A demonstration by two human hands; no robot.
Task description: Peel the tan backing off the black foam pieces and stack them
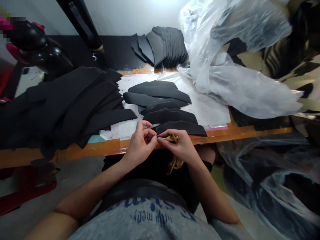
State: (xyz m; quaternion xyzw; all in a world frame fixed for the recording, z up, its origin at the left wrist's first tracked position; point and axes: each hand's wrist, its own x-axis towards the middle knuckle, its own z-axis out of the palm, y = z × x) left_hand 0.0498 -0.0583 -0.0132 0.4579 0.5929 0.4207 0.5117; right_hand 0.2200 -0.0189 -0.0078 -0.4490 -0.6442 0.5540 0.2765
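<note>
My left hand [140, 145] and my right hand [181, 146] meet at the table's front edge, fingertips pinched close together. A thin, pale, pointed strip or blade [155, 125] sticks out from between my left fingers; its kind is not clear. Crumpled yellow-brown strips [172, 136] sit in my right hand, and more of the same strip [176, 164] hangs below it. Whatever lies between the fingertips is too small to make out. Just beyond my hands is the nearest flat black cut piece [182, 128]. Several similar black pieces [160, 87] overlap in a column behind it.
A large heap of black pieces [82, 96] covers the left side. Dark cut pieces [167, 46] stand stacked at the back. Clear plastic bags [240, 83] lie on the right, over white paper [212, 111]. A black bottle [52, 55] and a black cylinder [85, 25] stand at back left.
</note>
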